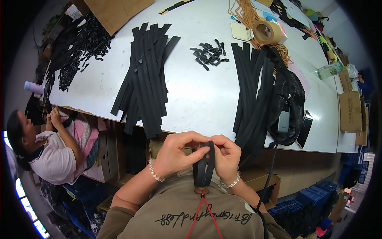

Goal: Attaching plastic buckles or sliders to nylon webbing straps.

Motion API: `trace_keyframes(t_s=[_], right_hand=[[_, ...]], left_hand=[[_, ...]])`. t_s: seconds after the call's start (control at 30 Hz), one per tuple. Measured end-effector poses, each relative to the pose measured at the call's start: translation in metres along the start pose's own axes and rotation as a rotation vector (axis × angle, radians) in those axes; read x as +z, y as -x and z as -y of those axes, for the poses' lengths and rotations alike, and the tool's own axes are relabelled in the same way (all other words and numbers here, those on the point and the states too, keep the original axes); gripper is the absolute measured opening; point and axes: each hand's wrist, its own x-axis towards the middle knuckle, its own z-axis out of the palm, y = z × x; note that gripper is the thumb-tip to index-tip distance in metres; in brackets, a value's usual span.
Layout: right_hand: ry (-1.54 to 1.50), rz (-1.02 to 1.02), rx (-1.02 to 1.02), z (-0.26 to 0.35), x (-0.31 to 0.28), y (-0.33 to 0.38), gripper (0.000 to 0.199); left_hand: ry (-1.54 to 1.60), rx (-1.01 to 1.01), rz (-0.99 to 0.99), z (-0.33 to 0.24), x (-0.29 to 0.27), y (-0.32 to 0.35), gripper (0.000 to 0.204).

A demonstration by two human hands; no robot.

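Observation:
Close to my chest, in front of the table's near edge, my left hand (179, 153) and my right hand (227, 156) meet, both closed on one black zipper (201, 172). It hangs down in a loop between them, flat and narrow like tape. The fingertips pinch its upper end, and whether a small part sits between them is hidden. Beyond my left hand lies a thick pile of long black zippers (148, 79). A second bundle of black strips (248, 95) lies beyond my right hand. Small black zipper pulls (209, 53) form a loose heap between the piles.
The white table (191, 101) holds a roll of brown tape (267, 32), tan cords (244, 14), a black mesh bag (292, 91) and a phone (305, 128) at right. Many black pulls (85, 44) lie far left, near a cardboard box (117, 14). A co-worker (53, 149) sits at left.

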Motion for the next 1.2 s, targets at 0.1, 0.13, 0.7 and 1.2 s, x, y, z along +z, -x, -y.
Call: trace_keyframes(t_s=[0.1, 0.13, 0.7, 1.2], right_hand=[[-0.157, -0.029, 0.097, 0.014, 0.003, -0.010, 0.013], [-0.142, -0.017, 0.096, 0.016, 0.001, -0.010, 0.017], [-0.073, 0.080, 0.243, 0.013, -0.011, -0.010, 0.006], [0.232, 0.036, -0.124, 0.009, -0.004, 0.000, 0.009]], left_hand=[[0.198, -0.135, -0.073, 0.006, 0.008, 0.002, 0.025], [0.286, -0.177, -0.113, 0.007, 0.010, 0.002, 0.026], [0.230, -0.184, -0.190, 0.015, 0.012, 0.004, 0.021], [0.710, -0.327, -0.137, 0.026, 0.022, 0.012, 0.011]])
